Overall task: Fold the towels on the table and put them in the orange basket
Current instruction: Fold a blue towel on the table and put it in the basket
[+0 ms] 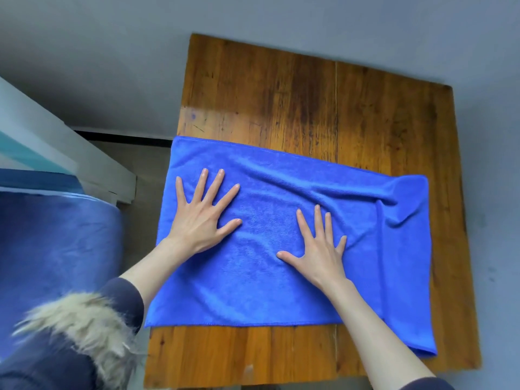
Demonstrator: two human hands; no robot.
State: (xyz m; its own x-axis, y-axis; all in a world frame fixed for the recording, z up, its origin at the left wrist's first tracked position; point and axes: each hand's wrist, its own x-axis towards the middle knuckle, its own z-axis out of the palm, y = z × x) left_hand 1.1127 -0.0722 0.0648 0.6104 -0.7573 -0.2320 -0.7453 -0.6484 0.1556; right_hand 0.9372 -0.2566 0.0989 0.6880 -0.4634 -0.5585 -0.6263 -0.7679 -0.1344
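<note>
Fingers: yours are spread wide on both hands, palms flat on the blue towel (pixel 281 235), gripping nothing.
Left hand (pixel 201 218): it presses the towel's left part, near the table's left edge.
Right hand (pixel 319 249): it rests nearer the middle, with wrinkles running off to its right.
Towel: it lies across the wooden table (pixel 281 94); its right end looks doubled over, its left edge just overhangs.
Progress: you seem early, smoothing with folds yet to make; no other towel shows.
Basket: no orange basket is in view, so placing remains.
Surface: worn planks, bare beyond the towel.
Room: grey floor, blue bedding (pixel 56 249) to your left.
</note>
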